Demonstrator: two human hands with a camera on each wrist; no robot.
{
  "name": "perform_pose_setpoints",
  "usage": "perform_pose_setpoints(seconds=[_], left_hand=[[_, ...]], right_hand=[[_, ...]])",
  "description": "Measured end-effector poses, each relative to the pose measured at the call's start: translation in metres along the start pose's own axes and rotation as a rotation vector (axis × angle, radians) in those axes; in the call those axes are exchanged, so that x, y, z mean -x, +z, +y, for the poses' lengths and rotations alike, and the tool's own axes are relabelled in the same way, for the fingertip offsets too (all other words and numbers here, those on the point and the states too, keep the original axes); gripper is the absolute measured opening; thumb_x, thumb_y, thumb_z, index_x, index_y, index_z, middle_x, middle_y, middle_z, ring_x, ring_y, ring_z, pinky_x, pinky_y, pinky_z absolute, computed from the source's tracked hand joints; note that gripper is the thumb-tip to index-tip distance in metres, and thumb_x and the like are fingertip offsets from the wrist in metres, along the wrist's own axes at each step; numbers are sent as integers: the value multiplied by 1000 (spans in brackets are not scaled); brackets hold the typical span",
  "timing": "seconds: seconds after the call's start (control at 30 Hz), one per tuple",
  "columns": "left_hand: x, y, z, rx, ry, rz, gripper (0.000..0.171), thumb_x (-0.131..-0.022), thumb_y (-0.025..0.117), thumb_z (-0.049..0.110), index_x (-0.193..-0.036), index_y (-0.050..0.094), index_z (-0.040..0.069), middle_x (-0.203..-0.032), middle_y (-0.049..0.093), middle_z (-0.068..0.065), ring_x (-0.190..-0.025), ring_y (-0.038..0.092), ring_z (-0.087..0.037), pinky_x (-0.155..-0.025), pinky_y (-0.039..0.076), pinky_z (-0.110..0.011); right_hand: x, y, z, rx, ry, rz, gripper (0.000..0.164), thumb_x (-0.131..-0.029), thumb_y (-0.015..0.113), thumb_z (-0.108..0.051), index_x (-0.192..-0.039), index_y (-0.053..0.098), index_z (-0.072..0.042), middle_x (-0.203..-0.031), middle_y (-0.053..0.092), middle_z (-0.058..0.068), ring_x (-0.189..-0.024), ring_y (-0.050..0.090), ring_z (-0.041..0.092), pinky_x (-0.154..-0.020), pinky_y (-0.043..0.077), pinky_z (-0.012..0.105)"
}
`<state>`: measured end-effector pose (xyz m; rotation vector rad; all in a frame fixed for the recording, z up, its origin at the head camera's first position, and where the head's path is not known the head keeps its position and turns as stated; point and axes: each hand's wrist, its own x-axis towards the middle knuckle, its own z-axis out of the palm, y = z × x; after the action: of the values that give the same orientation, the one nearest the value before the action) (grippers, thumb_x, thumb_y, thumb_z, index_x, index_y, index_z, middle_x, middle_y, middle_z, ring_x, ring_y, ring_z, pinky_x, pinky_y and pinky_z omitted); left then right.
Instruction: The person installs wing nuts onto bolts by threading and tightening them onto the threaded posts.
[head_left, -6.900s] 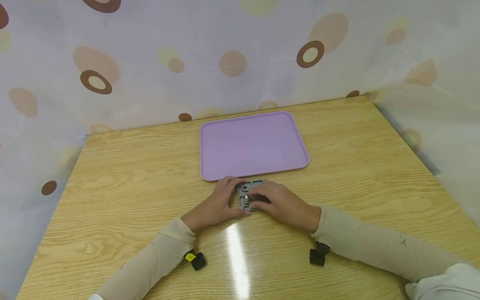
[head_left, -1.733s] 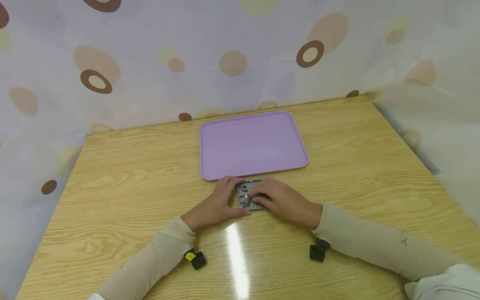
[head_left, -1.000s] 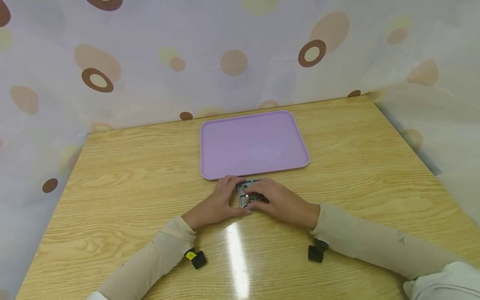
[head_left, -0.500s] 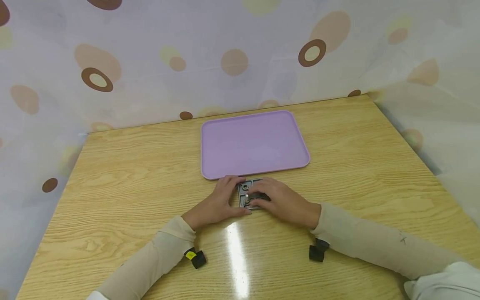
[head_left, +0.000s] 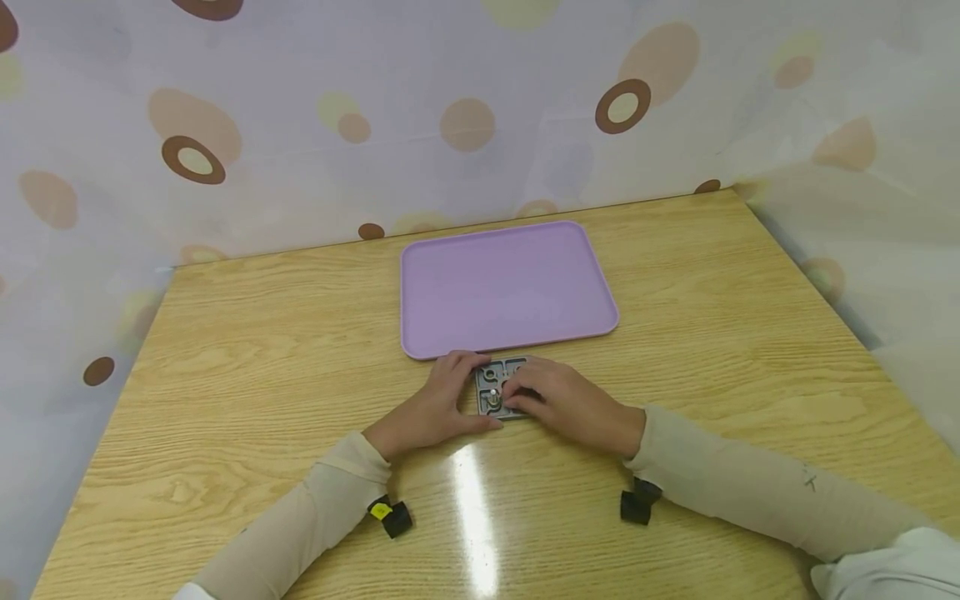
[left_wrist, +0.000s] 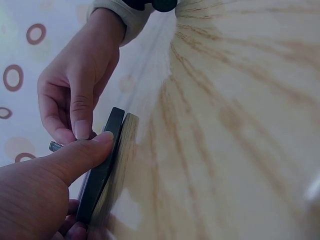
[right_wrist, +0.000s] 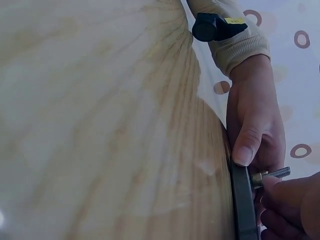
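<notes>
A grey metal plate (head_left: pixel 489 410) with recesses and round bosses lies on the table in the head view. My left hand (head_left: pixel 438 408) grips its left part, thumb on the near edge and fingers on the far edge. From the plate rises a threaded bolt (head_left: pixel 493 395); the right wrist view shows its thread (right_wrist: pixel 282 172) and a brass-toned nut (right_wrist: pixel 257 178) low on it. My right hand (head_left: pixel 562 402) has thumb and forefinger drawn together at the bolt's right side, pinching at the nut. Those fingertips partly hide the nut.
A purple tray (head_left: pixel 506 287) lies just beyond the plate. The wooden table (head_left: pixel 300 333) meets a patterned cloth backdrop (head_left: pixel 525 100) behind and at the sides. Black wrist devices (head_left: pixel 396 518) hang under both sleeves.
My right thumb and forefinger, spread apart around the bolt half a second ago, are drawn together at its right side. The left hand and the plate stay in place.
</notes>
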<state>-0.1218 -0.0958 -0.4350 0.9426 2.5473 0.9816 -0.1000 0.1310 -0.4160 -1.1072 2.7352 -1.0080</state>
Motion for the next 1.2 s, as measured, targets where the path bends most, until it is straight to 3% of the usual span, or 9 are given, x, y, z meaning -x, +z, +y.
perform_pose_setpoints(seconds=[0.3,0.47,0.63,0.97,1.2], left_hand=[[0,-1,0,-8,15,-4,85,-76,74,43,-141,32,8,-135,33,-8,-123,27,-20,-103,29,-38],[0,-1,2,-7,12,-8,84,-77,74,42,-141,32,8,-135,32,-9,-123,27,-20,-102,29,-39],[1,-3,4,-5,15,-11,83,-77,74,41,-141,32,7,-135,32,-9,-123,27,-21,-102,29,-39],[0,-1,2,-3,19,-1,84,-76,74,43,-140,32,8,-134,33,-8,-123,27,-20,-103,29,-39],[0,0,0,-3,29,15,85,-75,74,45,-140,33,9,-134,33,-7,-123,27,-20,-103,29,-39]], right_hand=[[-2,3,-2,-21,37,-24,31,-88,64,-27,-115,63,-13,-108,60,-5,-98,52,9,-84,45,29],[-3,3,-5,-24,25,-43,34,-90,61,-30,-119,61,-12,-118,58,-4,-110,49,11,-93,42,31],[-4,4,-5,-23,23,-48,34,-90,62,-29,-118,61,-11,-120,57,-3,-114,47,11,-96,40,30],[-2,0,-6,-11,54,-8,19,-90,62,-20,-109,64,-15,-104,60,-7,-99,53,7,-87,45,28],[-1,-1,-3,0,19,22,10,-90,62,-14,-100,66,-15,-97,61,-8,-93,55,6,-83,46,27]])
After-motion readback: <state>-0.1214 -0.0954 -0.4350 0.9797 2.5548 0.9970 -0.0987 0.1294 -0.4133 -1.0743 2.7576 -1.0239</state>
